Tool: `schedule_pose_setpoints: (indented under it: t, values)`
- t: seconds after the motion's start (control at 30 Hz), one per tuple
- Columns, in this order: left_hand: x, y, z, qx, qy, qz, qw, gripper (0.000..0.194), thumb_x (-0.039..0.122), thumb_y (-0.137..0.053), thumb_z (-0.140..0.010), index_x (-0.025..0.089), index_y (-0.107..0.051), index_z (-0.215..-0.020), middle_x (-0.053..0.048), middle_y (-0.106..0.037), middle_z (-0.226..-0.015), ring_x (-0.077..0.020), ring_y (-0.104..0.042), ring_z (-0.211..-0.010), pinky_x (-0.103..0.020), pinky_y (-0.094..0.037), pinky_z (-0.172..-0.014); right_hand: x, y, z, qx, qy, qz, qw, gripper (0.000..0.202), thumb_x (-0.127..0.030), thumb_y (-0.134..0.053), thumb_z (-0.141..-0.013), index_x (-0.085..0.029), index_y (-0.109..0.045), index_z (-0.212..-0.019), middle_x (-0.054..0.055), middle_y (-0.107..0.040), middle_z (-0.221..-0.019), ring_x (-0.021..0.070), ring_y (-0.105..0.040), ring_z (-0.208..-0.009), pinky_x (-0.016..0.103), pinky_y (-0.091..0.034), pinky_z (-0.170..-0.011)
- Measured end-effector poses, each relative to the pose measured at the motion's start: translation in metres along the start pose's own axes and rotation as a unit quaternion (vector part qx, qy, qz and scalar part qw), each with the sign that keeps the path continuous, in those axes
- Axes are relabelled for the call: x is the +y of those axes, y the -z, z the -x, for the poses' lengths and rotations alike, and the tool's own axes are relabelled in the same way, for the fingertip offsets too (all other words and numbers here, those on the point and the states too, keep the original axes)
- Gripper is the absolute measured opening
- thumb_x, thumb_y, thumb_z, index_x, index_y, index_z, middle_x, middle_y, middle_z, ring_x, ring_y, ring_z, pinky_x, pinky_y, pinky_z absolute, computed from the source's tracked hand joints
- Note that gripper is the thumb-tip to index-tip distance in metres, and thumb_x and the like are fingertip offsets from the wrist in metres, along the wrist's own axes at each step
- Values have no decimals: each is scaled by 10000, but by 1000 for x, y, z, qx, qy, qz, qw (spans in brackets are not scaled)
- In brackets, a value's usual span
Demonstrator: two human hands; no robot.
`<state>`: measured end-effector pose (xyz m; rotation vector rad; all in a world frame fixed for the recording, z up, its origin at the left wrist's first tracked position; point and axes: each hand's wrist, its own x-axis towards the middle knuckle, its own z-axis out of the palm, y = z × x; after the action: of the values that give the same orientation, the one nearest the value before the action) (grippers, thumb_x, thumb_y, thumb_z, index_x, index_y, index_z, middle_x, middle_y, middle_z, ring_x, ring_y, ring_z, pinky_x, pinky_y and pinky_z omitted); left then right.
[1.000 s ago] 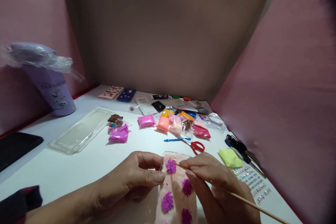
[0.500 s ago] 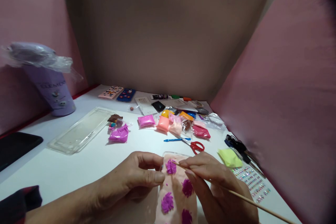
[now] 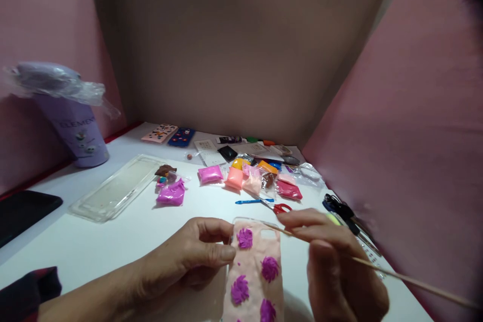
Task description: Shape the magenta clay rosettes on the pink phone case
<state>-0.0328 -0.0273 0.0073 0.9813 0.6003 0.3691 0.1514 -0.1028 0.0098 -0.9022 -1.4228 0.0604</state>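
Observation:
My left hand (image 3: pixel 199 251) grips the left edge of a phone case (image 3: pixel 251 266), thumb on top and fingers underneath. Pale pink clay coats the case, with several ragged purple clay tufts (image 3: pixel 244 238) on it and a rectangular cut-out near its top right corner. Between the thumb and fingers of my right hand (image 3: pixel 339 256) is a thin wooden stick (image 3: pixel 403 277). Its tip lies over the upper right of the case, near the cut-out; I cannot tell whether it touches. The lower end of the case runs out of view.
Bags of coloured clay (image 3: pixel 211 174) lie mid-table, with red-handled scissors (image 3: pixel 281 208) and a blue tool (image 3: pixel 253 201) nearer. A clear plastic box (image 3: pixel 118 188), a black phone (image 3: pixel 28 214) and a purple tumbler (image 3: pixel 77 121) stand left. Black-handled tools (image 3: pixel 347 216) lie right.
My right hand has moved right with the stick, drawing its tip off the upper purple tuft. The cut-out now shows. My left hand and the case have barely moved.

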Motion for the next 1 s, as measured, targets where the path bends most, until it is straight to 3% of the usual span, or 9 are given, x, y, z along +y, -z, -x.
schedule_pose_setpoints:
  t: [0.1,0.17,0.27,0.4,0.5,0.77,1.0]
  values:
    - [0,1,-1,0,-18,15,1000,221,219,-676,-730,142,-629,-932,18,-482,-634,-20,-202,-410,-213,-96,-400,3,3,-5,52,-38,39,997,262,-215,-368,-957,-190,-564,-785,57,-587,-981,189,-564,-937,365,-427,-837]
    - [-1,3,-2,-4,-28,30,999,215,196,-671,-729,147,-615,-931,7,-509,-690,-11,-201,-411,-208,-91,-397,8,5,-10,-2,-68,76,995,218,-221,-392,-952,-193,-580,-846,49,-577,-968,175,-556,-902,330,-426,-801]
    - [-3,5,-3,-14,-34,46,998,193,174,-653,-738,144,-599,-921,6,-517,-698,-7,-195,-409,-200,-100,-393,16,6,-16,-108,-179,69,975,185,-290,-443,-940,-200,-588,-871,21,-573,-853,149,-537,-792,272,-423,-693]
    - [-4,6,-2,-15,-40,55,998,211,170,-651,-740,147,-602,-944,15,-511,-679,-8,-202,-405,-191,-104,-385,19,3,-18,-214,-351,-44,911,308,-442,-495,-892,-172,-551,-754,-15,-507,-683,87,-393,-558,213,-322,-497]
    - [-3,5,-1,-3,-38,60,997,239,179,-689,-712,149,-610,-936,18,-520,-678,-3,-216,-402,-190,-109,-390,18,2,-16,-232,-423,-99,870,333,-463,-558,-845,-158,-510,-720,-37,-456,-619,63,-319,-507,194,-250,-453]
    - [-5,4,-4,42,-29,69,996,217,342,-659,-779,162,-540,-789,66,-376,-546,-26,-151,-411,-186,-83,-382,16,0,-12,-226,-458,-117,852,349,-441,-567,-841,-161,-465,-660,-52,-395,-556,65,-278,-497,190,-206,-445]
    - [-6,5,-5,14,-43,53,998,238,327,-630,-806,149,-504,-711,76,-293,-534,-33,-111,-422,-181,-82,-389,15,-4,-10,-229,-460,-114,850,337,-413,-552,-857,-163,-448,-655,-58,-382,-559,65,-281,-500,197,-208,-451]
